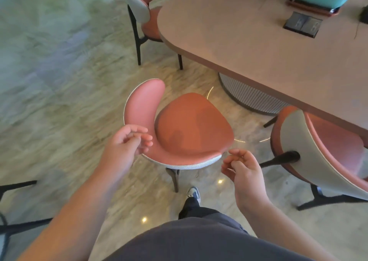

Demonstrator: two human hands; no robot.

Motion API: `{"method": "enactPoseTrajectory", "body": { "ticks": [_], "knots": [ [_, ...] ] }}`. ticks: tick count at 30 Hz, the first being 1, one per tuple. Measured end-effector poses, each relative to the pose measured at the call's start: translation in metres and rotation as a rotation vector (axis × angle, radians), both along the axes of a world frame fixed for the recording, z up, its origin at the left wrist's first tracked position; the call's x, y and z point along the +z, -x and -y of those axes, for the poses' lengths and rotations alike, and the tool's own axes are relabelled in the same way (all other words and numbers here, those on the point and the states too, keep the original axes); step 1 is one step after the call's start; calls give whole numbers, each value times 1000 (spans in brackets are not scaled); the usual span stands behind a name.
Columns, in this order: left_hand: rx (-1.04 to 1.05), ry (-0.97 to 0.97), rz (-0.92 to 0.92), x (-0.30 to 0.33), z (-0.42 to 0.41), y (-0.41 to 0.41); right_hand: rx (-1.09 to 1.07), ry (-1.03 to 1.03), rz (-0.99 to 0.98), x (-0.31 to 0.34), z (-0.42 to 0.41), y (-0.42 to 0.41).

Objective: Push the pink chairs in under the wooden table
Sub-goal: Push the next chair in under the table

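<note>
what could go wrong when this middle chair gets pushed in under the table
1. The middle chair stands clear of the wooden table, angled. Pushed straight, it may strike the ribbed table base.
2. The right chair sits close beside it; the two could knock together.
3. Neither the left hand nor the right hand grips the backrest yet, so a one-sided push could swivel the chair.
</note>
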State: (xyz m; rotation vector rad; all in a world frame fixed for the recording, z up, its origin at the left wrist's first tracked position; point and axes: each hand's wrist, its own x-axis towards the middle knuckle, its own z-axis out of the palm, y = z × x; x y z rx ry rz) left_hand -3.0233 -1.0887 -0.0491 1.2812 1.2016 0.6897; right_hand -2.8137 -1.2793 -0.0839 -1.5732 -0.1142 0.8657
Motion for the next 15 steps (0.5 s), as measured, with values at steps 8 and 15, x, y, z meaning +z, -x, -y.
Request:
{"method": "enactPoseTrajectory", "body": {
  "ticks": [8,15],
  "knots": [
    [-106,-9,-42,-20,-131,-19,-70,169,-90,-26,-95,-1],
    [-282,24,-90,-64,-248,-28,-333,323,-43,-68,-150,4]
  ]
}}
